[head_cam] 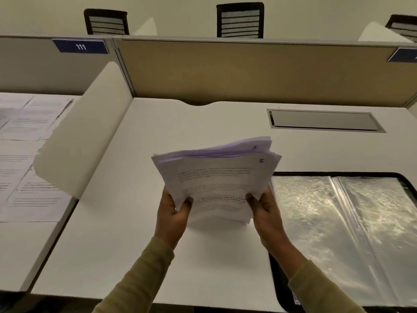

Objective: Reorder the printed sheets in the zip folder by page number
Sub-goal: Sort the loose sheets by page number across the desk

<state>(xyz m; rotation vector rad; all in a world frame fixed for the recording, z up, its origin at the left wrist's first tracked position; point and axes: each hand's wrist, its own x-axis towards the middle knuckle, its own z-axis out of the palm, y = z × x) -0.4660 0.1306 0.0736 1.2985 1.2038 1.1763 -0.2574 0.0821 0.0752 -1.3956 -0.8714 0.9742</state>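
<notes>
At the near edge of the white desk [144, 263]: two olive sleeves, one per forearm.
- Left hand [171, 220]: grips the lower left corner of the stack of printed sheets [216, 177], thumb on top, fingers curled beneath and out of view.
- Right hand [266, 213]: grips the lower right corner likewise, thumb pressed on the top page.
- Stack: held above the desk, tilted towards the camera, its far edges fanned; a handwritten digit sits at the top right corner, too blurred to read surely.
- Zip folder [352, 233]: clear plastic with a black border, lying flat just right of the stack, apart from it.
- Metal hatch [325, 120]: set in the desk beyond the folder.
- Loose printed pages [29, 154]: on the neighbouring desk, left of a white divider [83, 136].
- Tan partition [248, 71], blue plate "111" [80, 46], mesh-backed chair [240, 20] behind.
</notes>
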